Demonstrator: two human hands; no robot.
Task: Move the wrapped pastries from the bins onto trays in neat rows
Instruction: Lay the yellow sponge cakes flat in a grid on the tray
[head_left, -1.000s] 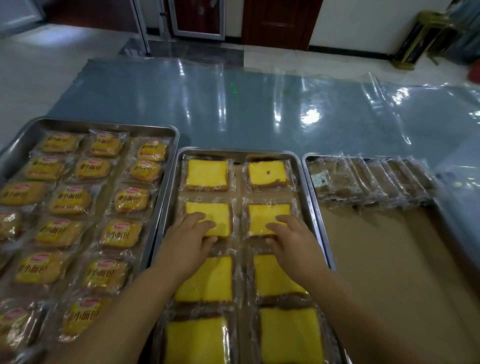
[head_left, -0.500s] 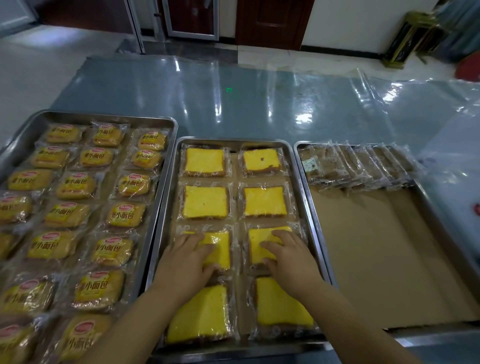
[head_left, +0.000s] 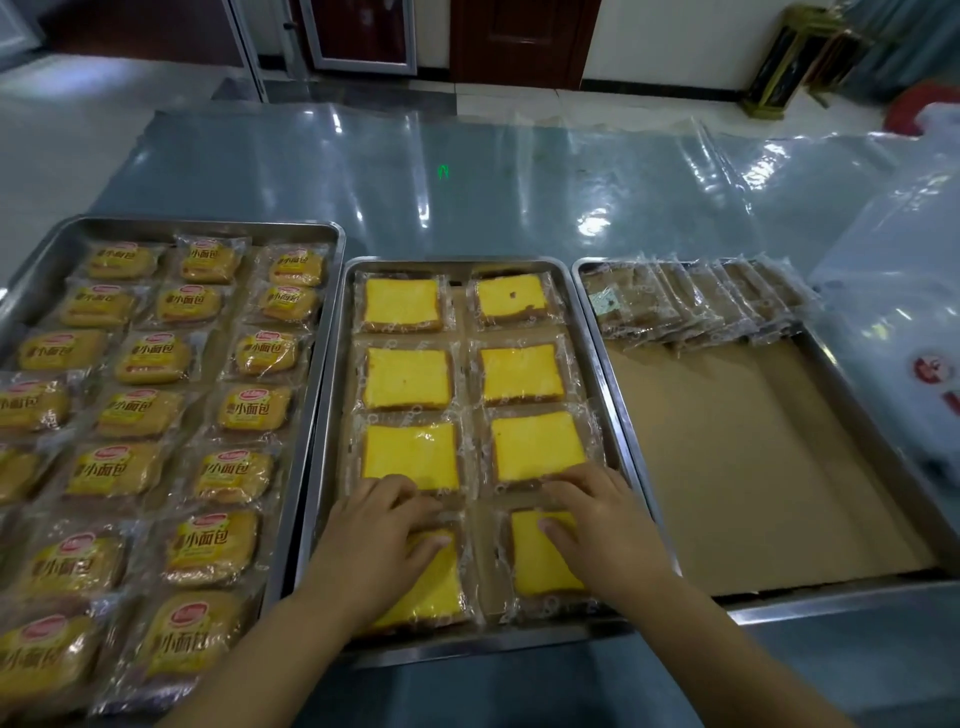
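Note:
The middle steel tray (head_left: 587, 332) holds wrapped yellow cake slices in two columns of several rows. My left hand (head_left: 374, 540) lies flat, fingers straight, on the nearest left slice (head_left: 431, 587). My right hand (head_left: 597, 525) lies flat on the nearest right slice (head_left: 540, 561). Both hands press down on the wrappers near the tray's front edge. The third-row slices (head_left: 535, 447) lie just beyond my fingertips.
A left tray (head_left: 47, 249) is filled with wrapped yellow buns (head_left: 150, 358) in rows. A right tray (head_left: 831, 364), lined with brown paper, holds one overlapping row of brown wrapped pastries (head_left: 691, 301) at its far end. Clear plastic sheeting (head_left: 519, 176) covers the table beyond.
Both hands have slid toward me, from the second row of cake slices through the third row to the nearest row. The view has shifted back with them.

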